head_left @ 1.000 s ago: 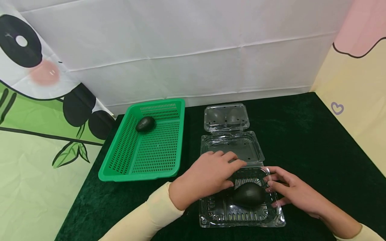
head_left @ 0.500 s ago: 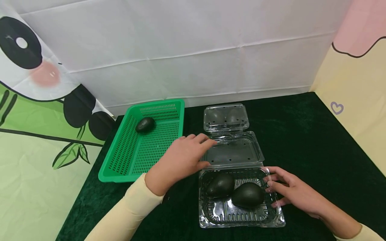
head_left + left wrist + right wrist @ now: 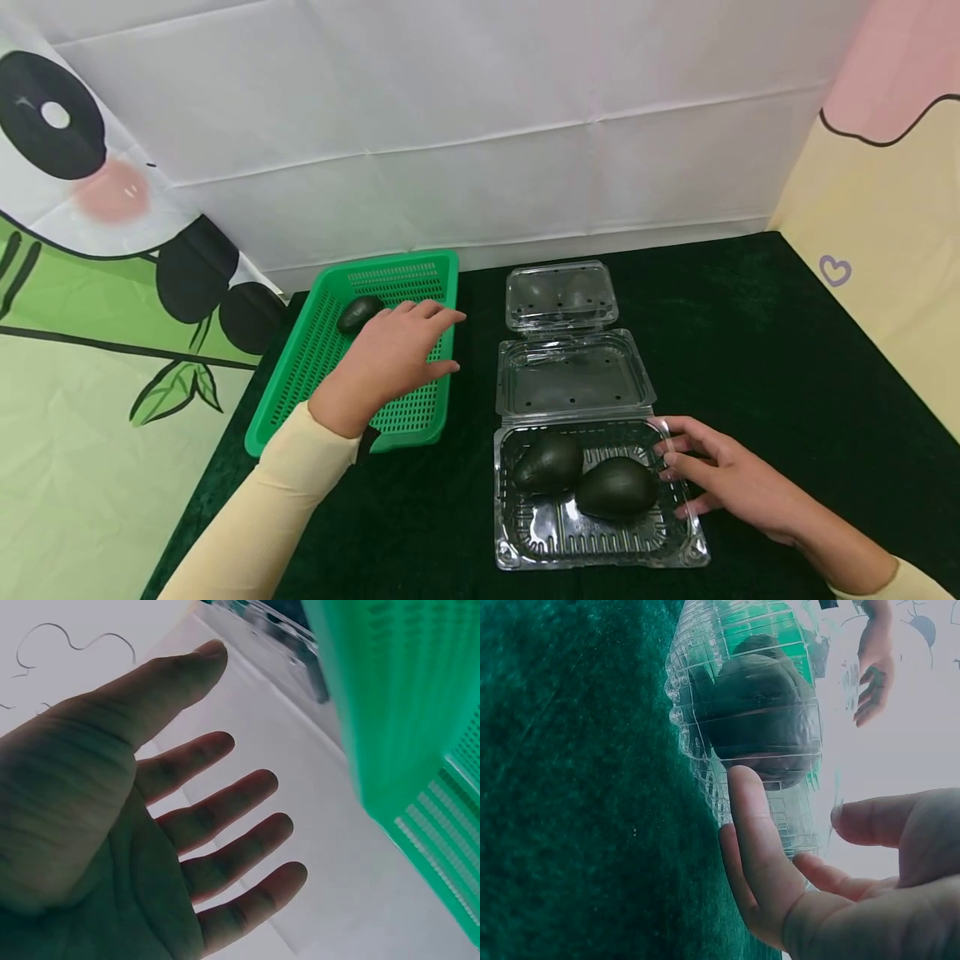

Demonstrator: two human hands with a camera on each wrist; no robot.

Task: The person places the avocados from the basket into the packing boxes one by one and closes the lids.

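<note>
My left hand (image 3: 393, 350) is over the green plastic basket (image 3: 258, 437), fingers spread and holding nothing. A dark avocado (image 3: 358, 315) lies in the basket's far left part, just beyond the hand. My right hand (image 3: 723, 475) holds the right edge of the open clear plastic clamshell (image 3: 517, 546), thumb at the rim and fingers along the outer wall. Inside its base lie two dark avocados, a left one (image 3: 551, 463) and a right one (image 3: 617, 488), side by side. The clamshell's lid (image 3: 573, 379) lies folded back behind the base.
Behind the lid stands a closed clear clamshell (image 3: 561, 296) with two rounded things dimly visible inside. Dark green cloth (image 3: 750, 350) covers the table. A white sheet (image 3: 480, 183) hangs along the back, with printed sheets at both sides.
My left hand has drawn away from the clamshell, leftward to over the basket, uncovering the left avocado in the base. The right hand has stayed at the clamshell's edge.
</note>
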